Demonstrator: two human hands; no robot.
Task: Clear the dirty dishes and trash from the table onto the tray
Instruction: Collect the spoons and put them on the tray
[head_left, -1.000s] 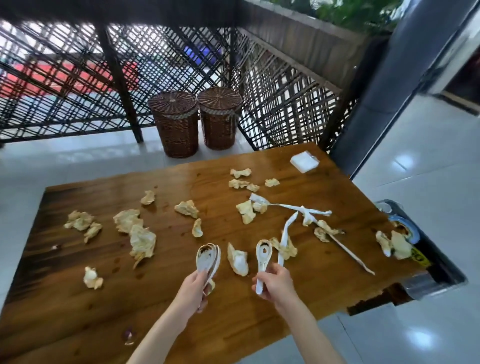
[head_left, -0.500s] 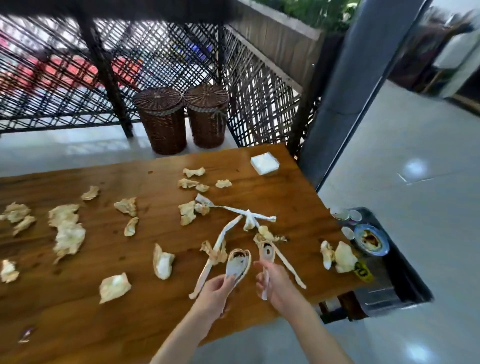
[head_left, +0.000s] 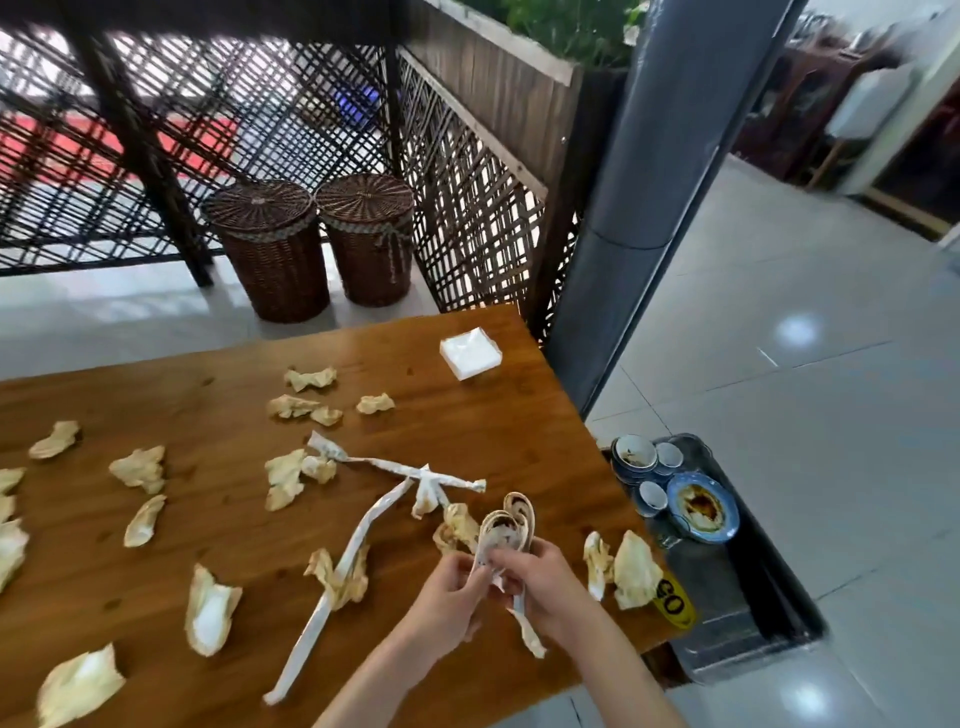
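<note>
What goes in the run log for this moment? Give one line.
stage: gathering spoons | left hand: grips spoons | right hand: grips spoons | tray: dishes | table: napkins

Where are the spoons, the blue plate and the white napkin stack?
spoons (head_left: 503, 532), head view, on the front spoon's bowl.
blue plate (head_left: 702, 508), head view, on its saucy middle.
napkin stack (head_left: 470, 352), head view, on its top sheet.
</note>
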